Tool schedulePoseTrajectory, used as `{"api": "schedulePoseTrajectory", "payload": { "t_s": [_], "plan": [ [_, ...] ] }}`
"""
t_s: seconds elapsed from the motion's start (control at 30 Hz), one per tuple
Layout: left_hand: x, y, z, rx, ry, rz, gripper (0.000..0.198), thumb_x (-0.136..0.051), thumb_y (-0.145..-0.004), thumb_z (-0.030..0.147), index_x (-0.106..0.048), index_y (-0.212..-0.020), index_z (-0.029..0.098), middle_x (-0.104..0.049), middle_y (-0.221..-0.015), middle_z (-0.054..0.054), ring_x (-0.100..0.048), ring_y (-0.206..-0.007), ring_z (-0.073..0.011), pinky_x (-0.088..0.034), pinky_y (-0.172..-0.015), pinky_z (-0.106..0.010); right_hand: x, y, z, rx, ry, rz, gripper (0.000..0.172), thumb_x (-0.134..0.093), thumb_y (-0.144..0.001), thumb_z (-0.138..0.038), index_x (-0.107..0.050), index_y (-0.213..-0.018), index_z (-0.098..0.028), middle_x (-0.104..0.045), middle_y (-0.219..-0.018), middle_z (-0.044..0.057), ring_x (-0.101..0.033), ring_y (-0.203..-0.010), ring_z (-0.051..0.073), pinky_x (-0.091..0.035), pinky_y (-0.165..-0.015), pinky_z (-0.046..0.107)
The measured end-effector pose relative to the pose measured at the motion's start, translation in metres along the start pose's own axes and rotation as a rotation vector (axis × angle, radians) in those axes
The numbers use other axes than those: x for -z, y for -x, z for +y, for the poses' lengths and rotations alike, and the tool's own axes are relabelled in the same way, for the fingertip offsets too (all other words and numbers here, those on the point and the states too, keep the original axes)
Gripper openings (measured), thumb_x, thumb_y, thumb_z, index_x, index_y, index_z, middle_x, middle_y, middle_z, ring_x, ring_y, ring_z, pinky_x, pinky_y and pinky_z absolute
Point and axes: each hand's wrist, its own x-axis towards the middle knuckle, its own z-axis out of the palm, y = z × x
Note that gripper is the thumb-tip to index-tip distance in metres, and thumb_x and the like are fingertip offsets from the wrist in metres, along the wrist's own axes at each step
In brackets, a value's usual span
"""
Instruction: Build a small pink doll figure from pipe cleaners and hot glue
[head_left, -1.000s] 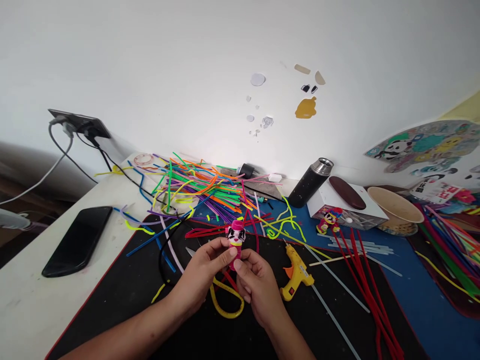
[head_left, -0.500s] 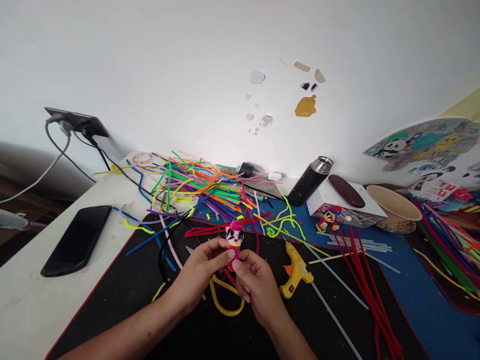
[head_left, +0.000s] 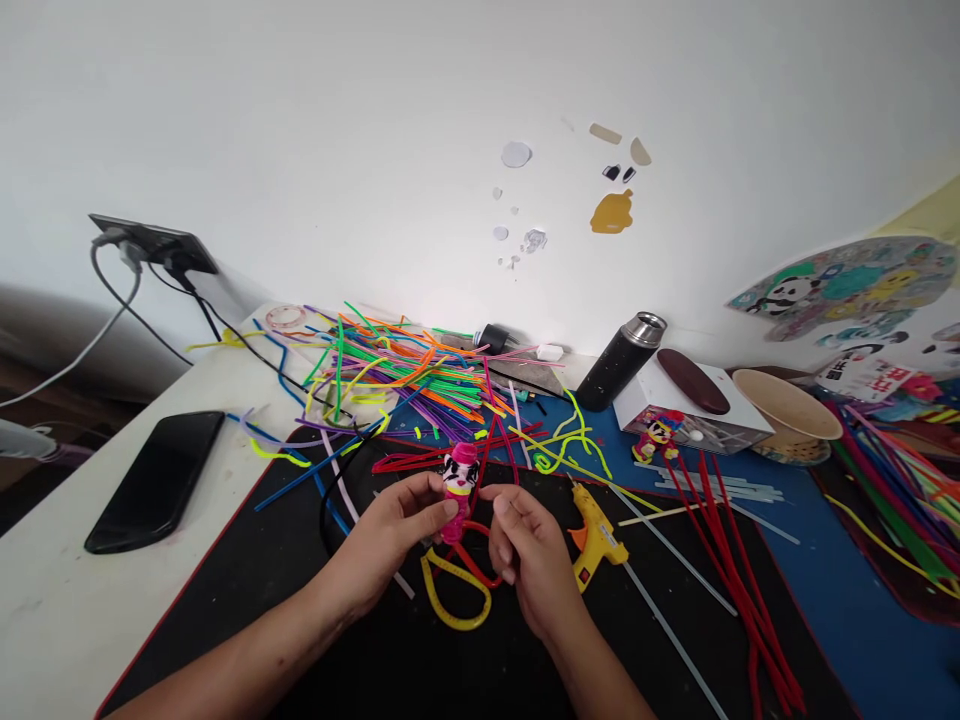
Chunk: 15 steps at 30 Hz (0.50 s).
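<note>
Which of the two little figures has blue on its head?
The red-and-blue-topped figure, by the white box; the pink-topped figure in the left hand shows no blue there.

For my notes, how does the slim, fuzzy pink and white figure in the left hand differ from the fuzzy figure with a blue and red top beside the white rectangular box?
The slim figure is held in the left hand; the other fuzzy figure is unheld, beside the white box. The slim figure's top is pink; the other fuzzy figure's is blue and red. Both show pink, yellow, black and white.
</note>
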Motion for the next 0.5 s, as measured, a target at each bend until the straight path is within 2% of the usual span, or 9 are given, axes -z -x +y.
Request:
{"api": "schedulePoseTrajectory", "payload": {
  "t_s": [0.27, 0.5],
  "plan": [
    [0.001, 0.004, -0.010, 0.047, -0.076, -0.102, 0.045, -0.091, -0.074, 0.054, -0.069, -0.088, 0.018, -0.068, -0.083, -0.002, -0.059, -0.076, -0.0164, -0.045, -0.075, -0.028, 0.001, -0.014, -0.025, 0.073, 0.058, 0.031, 0.050, -0.078, -0.088, -0.062, -0.070, -0.104, -0.015, -0.045, -0.051, -0.011, -0.033, -0.040, 0.005, -0.021, -0.042, 0.021],
    [-0.001, 0.007, -0.007, 0.058, -0.174, -0.170, 0.043, -0.086, -0.078, 0.055, -0.069, -0.091, 0.018, -0.064, -0.080, 0.000, -0.055, -0.074, -0.0164, -0.042, -0.072, -0.028, 0.005, -0.018, -0.032, 0.047, 0.116, -0.036, 0.045, -0.079, -0.088, -0.058, -0.073, -0.102, -0.016, -0.043, -0.049, -0.010, -0.029, -0.042, 0.006, -0.019, -0.042, 0.022]
  ]
}}
